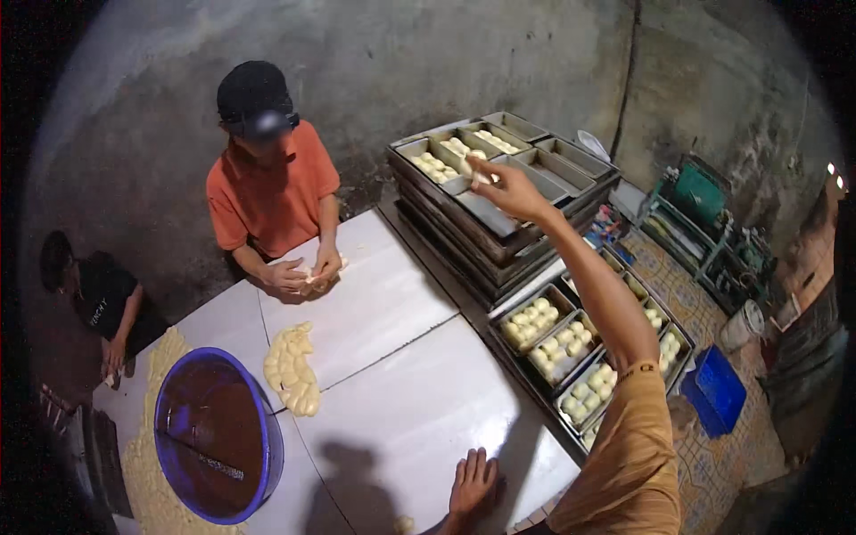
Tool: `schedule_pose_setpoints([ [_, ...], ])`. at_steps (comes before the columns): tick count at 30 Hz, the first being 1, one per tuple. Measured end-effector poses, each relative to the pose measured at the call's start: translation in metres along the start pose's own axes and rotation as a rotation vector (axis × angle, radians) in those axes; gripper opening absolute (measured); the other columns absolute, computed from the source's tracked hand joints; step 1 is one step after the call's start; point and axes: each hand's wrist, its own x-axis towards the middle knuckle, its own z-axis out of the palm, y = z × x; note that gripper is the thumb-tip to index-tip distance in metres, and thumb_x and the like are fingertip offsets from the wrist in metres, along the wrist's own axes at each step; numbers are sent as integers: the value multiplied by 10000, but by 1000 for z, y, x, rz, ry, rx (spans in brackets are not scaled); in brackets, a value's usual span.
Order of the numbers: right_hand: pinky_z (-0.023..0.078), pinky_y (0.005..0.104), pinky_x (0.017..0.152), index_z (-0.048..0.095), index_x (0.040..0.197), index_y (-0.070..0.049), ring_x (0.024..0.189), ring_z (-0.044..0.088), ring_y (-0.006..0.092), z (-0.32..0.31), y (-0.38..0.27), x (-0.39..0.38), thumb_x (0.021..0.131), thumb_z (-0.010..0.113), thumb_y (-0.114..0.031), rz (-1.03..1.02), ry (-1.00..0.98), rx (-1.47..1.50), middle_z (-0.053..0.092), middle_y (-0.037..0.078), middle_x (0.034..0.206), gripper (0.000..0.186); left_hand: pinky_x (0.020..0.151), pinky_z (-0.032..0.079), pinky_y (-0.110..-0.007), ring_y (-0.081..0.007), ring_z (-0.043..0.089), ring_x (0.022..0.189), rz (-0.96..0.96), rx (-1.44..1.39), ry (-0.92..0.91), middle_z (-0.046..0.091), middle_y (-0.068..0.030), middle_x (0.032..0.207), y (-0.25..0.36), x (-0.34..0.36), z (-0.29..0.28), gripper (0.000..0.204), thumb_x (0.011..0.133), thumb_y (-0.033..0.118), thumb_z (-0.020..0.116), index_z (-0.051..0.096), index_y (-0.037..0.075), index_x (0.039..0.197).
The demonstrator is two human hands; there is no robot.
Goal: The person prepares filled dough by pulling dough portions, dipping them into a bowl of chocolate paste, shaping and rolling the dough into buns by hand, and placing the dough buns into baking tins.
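Note:
My right hand (513,192) is stretched out over the upper stack of metal baking tins (486,214), its fingers pinching a small pale dough ball (479,169). Below it lies a tin section whose bottom shows bare. Beside that, several compartments hold rows of dough balls (432,167). My left hand (473,486) rests on the white tiled tabletop (401,401) near its front edge, fingers stretched out and holding nothing. A heap of portioned dough pieces (292,367) lies on the table to the left of my hands.
Lower tins of dough balls (584,392) stand along the table's right side. A big blue basin (267,437) sits at left, beside a long strip of dough (147,446). Across the table a person in orange (276,196) handles dough; another person (102,299) is farther left. A blue crate (716,390) and green machine (700,193) stand right.

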Motion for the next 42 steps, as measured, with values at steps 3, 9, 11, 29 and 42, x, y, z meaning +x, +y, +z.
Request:
schedule_pose_setpoints([
  [3,439,380,970,442,1409,-120,1191,535,368,20,53,26,943,550,-350,278,-350,-473,474,230,1379,531,1036,363,-465,-352,404,1296,-135,-421,-2,458,-205,1355,1,8,-21,439,860,279,540,526,83,1252],
  [9,494,440,817,542,1293,-91,969,623,423,9,38,8,825,627,-203,164,-4,-491,627,278,1072,489,1059,336,-450,-363,416,1282,-154,-404,-8,454,-221,1356,-8,14,-33,458,853,352,588,565,56,1202],
  [11,504,454,764,614,1191,-60,884,644,412,6,45,2,747,632,-110,44,55,-560,648,272,923,448,1037,355,-447,-356,440,1256,-169,-339,3,491,-215,1319,-11,20,-40,441,857,352,583,570,49,1178],
  [29,504,270,826,638,1124,24,916,622,145,104,-168,-187,905,612,-118,189,-120,275,645,94,1045,262,1029,408,-456,-339,489,1235,-195,-898,-395,526,-215,1312,-54,-19,-85,493,896,391,580,594,9,1208],
  [42,519,360,830,612,1186,-27,970,636,306,389,-324,-394,856,637,-66,-22,-987,589,604,197,1154,333,713,458,-258,-144,598,741,-1535,-935,1540,627,-56,766,-54,-332,-176,157,885,116,548,615,-14,829],
])
